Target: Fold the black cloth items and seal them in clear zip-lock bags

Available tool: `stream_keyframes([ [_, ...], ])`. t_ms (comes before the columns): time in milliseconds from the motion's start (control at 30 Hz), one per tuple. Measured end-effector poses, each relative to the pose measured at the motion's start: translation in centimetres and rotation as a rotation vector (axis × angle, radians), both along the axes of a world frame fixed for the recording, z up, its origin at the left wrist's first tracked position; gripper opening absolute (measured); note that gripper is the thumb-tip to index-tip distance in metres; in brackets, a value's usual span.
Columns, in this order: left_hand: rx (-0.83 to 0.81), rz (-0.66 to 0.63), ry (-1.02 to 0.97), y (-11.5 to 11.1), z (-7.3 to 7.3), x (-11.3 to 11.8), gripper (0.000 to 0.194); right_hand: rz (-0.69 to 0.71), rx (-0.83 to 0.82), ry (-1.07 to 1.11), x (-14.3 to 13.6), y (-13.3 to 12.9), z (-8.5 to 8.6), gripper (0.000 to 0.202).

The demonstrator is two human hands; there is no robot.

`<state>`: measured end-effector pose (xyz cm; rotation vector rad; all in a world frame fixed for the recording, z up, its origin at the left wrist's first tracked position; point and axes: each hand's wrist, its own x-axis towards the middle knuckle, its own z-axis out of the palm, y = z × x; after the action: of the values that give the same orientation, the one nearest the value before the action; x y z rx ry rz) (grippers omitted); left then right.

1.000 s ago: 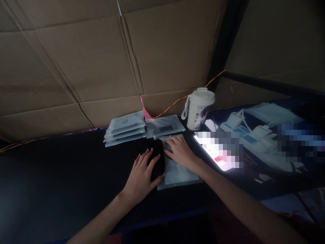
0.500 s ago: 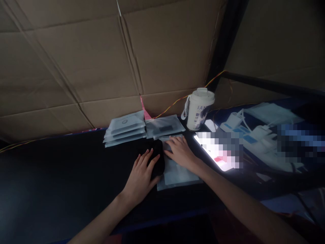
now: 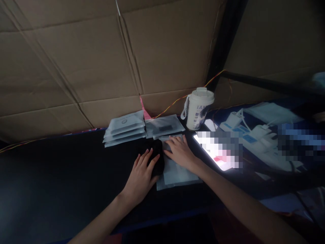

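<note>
My left hand [image 3: 142, 174] lies with its fingers spread on a dark, soft-looking item [image 3: 158, 161] whose outline blends into the black table. To its right, my right hand [image 3: 179, 151] rests flat, fingers apart, on the upper part of a translucent bag [image 3: 177, 174]. The dark item overlaps the left side of this bag. Beyond the hands lies another translucent bag [image 3: 166, 126] with a small dark patch inside. A stack of several similar bags [image 3: 125, 127] stands left of it.
A white lidded cup [image 3: 199, 108] stands behind a lit phone [image 3: 212, 152], whose screen is partly pixelated. Farther right are a white power strip with plugs [image 3: 243, 130] and cables. A cardboard wall [image 3: 101, 61] rises behind the black table [image 3: 63, 179].
Both hands have stayed in place. At the far right edge, a pale shape and part of what may be another person's hand have come into view.
</note>
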<state>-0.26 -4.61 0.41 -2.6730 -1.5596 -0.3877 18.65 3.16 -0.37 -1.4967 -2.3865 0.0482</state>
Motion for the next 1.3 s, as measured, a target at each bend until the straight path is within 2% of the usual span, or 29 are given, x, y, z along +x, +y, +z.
stream_keyframes([
  [667,-0.035,0.005,-0.069,0.3,-0.4,-0.2,0.063,0.039,0.026,-0.048,0.1,0.2,-0.2,0.038],
  [767,-0.070,0.015,-0.187,0.4,-0.1,-0.4,0.063,0.041,0.025,-0.054,0.1,0.1,-0.2,0.038],
  [833,-0.092,0.069,-0.331,0.3,0.1,-0.6,0.061,0.042,0.019,-0.053,0.1,0.0,-0.1,0.038],
  [1000,-0.085,0.359,-0.792,0.6,0.3,-1.0,0.033,0.046,0.005,-0.014,0.0,0.0,-0.1,0.042],
  [1067,-0.025,0.460,-0.934,0.9,0.2,-1.2,0.030,0.046,0.013,-0.005,0.0,0.0,-0.1,0.043],
  [1200,0.096,0.524,-1.069,1.6,-0.1,-1.2,0.035,0.042,0.025,0.008,-0.1,-0.1,-0.1,0.046],
  [1300,0.094,0.512,-1.073,1.6,-0.1,-0.7,0.040,0.041,0.011,-0.002,-0.2,-0.2,0.1,0.045],
])
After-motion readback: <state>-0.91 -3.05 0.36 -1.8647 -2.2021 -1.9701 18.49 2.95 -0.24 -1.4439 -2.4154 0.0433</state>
